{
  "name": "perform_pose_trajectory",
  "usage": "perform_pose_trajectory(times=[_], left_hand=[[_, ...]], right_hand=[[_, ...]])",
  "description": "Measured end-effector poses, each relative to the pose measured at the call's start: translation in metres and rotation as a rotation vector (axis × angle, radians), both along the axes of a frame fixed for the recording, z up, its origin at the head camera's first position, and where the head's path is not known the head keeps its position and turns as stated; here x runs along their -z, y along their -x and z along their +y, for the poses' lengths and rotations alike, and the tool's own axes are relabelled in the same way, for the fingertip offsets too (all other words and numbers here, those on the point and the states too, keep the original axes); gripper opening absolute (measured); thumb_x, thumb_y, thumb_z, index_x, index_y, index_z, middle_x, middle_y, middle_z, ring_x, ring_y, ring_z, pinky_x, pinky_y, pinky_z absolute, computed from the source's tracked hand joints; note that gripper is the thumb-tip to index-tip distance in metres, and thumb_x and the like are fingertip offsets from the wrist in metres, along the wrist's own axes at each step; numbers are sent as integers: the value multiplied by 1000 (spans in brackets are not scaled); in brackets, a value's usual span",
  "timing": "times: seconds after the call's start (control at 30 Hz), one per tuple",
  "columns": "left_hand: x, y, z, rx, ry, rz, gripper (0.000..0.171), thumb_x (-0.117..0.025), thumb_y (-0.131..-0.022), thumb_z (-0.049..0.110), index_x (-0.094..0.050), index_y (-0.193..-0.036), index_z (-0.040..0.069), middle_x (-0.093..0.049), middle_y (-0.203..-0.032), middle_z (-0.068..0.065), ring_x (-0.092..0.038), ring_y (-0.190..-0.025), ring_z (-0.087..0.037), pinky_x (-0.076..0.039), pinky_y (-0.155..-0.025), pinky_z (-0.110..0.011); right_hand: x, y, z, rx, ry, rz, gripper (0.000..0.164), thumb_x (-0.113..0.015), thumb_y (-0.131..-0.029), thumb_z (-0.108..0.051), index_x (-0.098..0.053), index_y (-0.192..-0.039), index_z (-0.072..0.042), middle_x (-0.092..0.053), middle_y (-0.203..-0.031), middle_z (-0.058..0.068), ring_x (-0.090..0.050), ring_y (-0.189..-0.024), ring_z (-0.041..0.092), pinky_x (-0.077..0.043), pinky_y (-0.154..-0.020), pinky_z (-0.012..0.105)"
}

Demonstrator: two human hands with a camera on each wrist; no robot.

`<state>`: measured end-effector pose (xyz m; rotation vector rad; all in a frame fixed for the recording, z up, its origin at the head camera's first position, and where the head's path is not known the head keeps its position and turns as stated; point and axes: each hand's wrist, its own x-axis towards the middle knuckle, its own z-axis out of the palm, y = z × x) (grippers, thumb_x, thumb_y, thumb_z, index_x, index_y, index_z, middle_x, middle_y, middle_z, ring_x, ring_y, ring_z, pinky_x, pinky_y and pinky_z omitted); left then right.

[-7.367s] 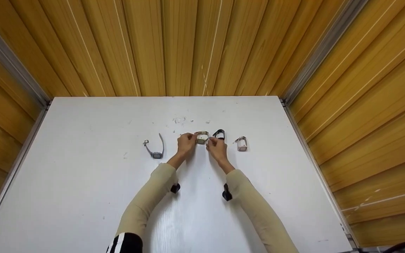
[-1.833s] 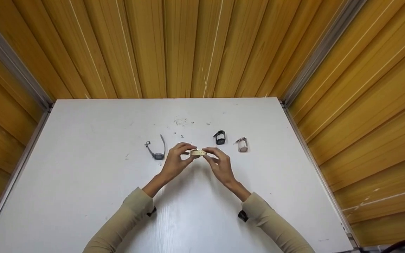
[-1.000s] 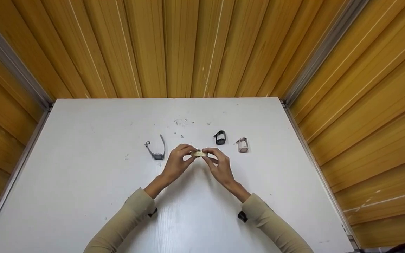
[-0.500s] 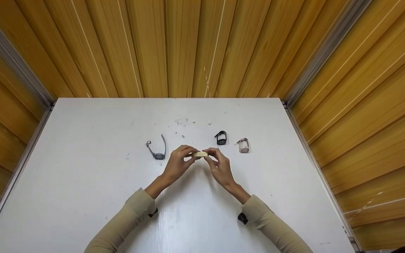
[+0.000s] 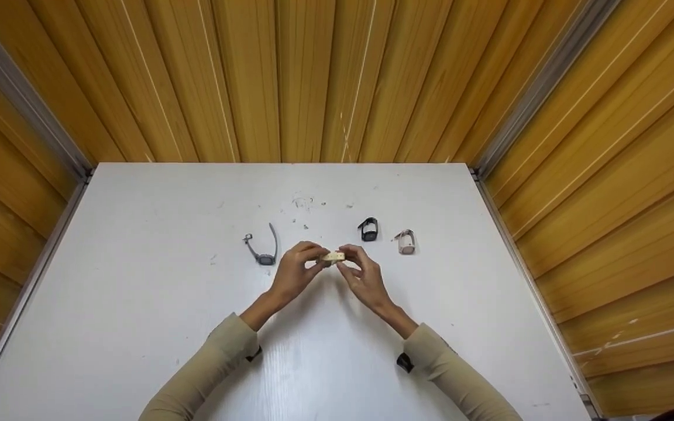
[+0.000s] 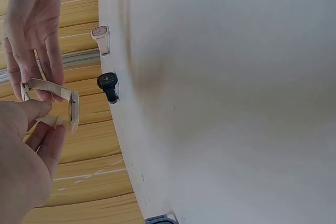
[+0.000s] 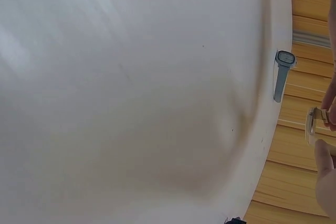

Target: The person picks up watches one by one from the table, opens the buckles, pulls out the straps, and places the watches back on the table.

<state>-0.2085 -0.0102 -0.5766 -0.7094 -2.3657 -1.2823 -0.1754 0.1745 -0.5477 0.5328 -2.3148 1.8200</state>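
Note:
A cream wristwatch is held up between both hands over the middle of the white table. My left hand pinches its strap from the left, thumb below and fingers above. From the other side, my right hand pinches the strap near its end. In the left wrist view the cream watch hangs with its case away from the palms, and the strap bends back in a loop between the fingertips. The fingers hide the buckle area. The right wrist view catches only part of the watch at its edge.
A grey watch lies with its strap spread at the left of the white table. Beyond the right hand stand a black watch and a pink watch, straps looped. Wood-patterned walls enclose the table's back and sides.
Earlier the cream watch stood on the table between both hands; it is now lifted and nearer the body. Over the last second the hands stay in place while the strap shifts slightly between the fingertips.

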Motion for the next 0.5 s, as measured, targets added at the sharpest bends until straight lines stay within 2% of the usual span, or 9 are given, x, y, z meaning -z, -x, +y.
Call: perform_pose_trajectory(times=[0.2, 0.37, 0.5], left_hand=[[-1, 1, -1, 4, -15, 30, 13, -81, -86, 3, -79, -98, 6, -73, -101, -8, -70, -94, -20, -62, -81, -32], [1, 2, 1, 43, -76, -18, 14, -79, -86, -1, -78, -100, 3, -73, -102, -10, -72, -96, -23, -63, -84, -29], [1, 3, 3, 62, -91, -49, 12, -78, -88, 1, -78, -100, 2, -73, -102, -11, -72, -98, -25, -63, -86, -27]], right_hand=[[-2, 0, -3, 34, -41, 69, 23, -65, -94, 9, -62, -116, 13, -67, -116, 27, -67, -114, 42, -61, -92, 33], [-3, -2, -3, 40, -46, 88, 22, -63, -95, 9, -61, -116, 15, -66, -118, 28, -66, -116, 44, -61, -93, 33], [-2, -2, -2, 29, -30, 84, 22, -60, -97, 10, -58, -118, 14, -66, -120, 28, -65, -117, 45, -61, -95, 34]])
